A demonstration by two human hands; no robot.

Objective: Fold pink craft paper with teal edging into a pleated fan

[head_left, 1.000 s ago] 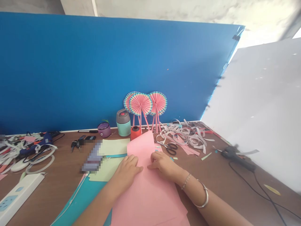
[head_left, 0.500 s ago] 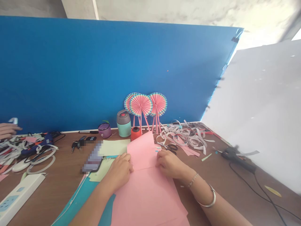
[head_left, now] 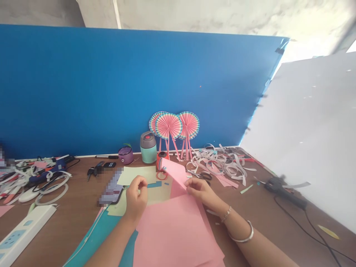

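Observation:
My right hand (head_left: 202,193) pinches the lower edge of a pink paper piece (head_left: 175,171), which is raised, curled and slants up to the left. Below it lies a larger pink sheet (head_left: 172,230) on the table, with further pink paper at its edges. My left hand (head_left: 137,198) is held to the left of the raised piece, its fingers curled in with nothing visible in them. Beside that hand are pale green sheets (head_left: 136,174) and a phone (head_left: 111,189) with a blurred screen. Teal paper (head_left: 91,235) extends under my left forearm.
Round pleated pink paper fans (head_left: 168,126) stand at the blue partition (head_left: 111,85). Near them are a teal flask (head_left: 148,147), a purple cup (head_left: 125,154), scissors (head_left: 205,175) and curled paper strips (head_left: 222,163). A glue gun (head_left: 286,193) lies right, a power strip (head_left: 26,231) left.
My left hand has let go of the pink paper and moved left. The upper pink piece now appears apart from the sheet, swung rightward in my right hand. The other person's hand at far left has gone.

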